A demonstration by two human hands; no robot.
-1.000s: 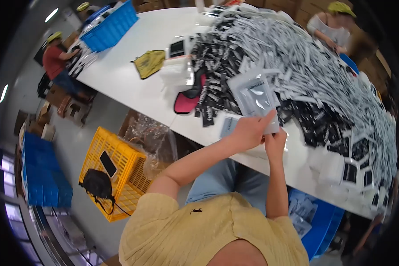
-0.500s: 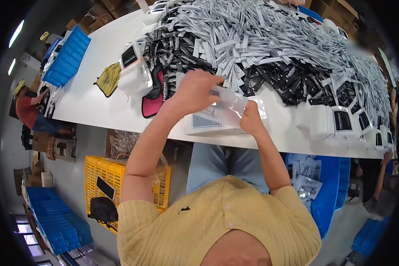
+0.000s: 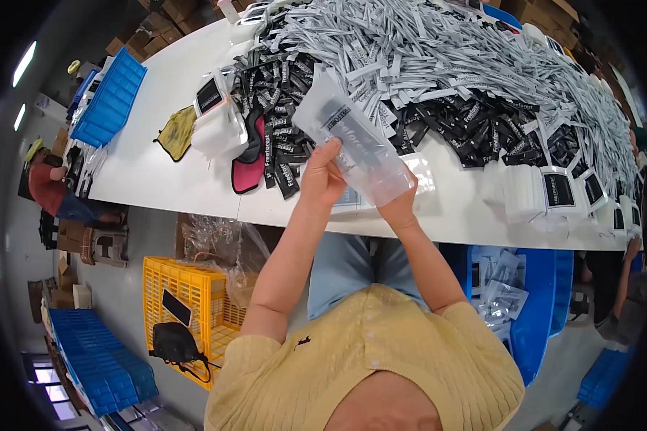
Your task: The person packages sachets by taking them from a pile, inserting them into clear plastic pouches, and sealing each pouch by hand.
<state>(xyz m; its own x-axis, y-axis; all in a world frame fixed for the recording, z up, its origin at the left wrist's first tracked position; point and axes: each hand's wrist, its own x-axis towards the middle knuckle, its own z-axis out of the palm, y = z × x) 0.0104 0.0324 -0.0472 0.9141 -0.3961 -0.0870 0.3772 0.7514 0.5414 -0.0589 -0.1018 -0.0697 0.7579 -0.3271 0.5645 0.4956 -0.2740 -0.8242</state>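
A translucent plastic bag [image 3: 359,147] is held tilted above the table's front edge, and a dark Freeforest packet shows through its film. My left hand [image 3: 323,176] pinches the bag's left side, thumb on top. Around the bag's lower right corner my right hand [image 3: 401,203] is closed. Partly hidden beneath them lies a flat white item with a grey label [image 3: 350,197]. Just beyond the hands, black Freeforest packets [image 3: 284,147] lie loose, and a big heap of white stick packets [image 3: 410,50] spreads behind them.
Stacked white pouches [image 3: 219,129] stand left beside a yellow cloth [image 3: 176,134]; more pouches [image 3: 546,194] stand right. A blue crate [image 3: 111,93] sits at the table's left end. Below are a yellow crate [image 3: 216,276] and a blue bin [image 3: 535,309]. Another person [image 3: 50,179] works at far left.
My left hand has come back from the packet pile toward me and now grips the bag's side. The bag has turned more upright, with a dark packet visible inside. My right hand still holds its corner.
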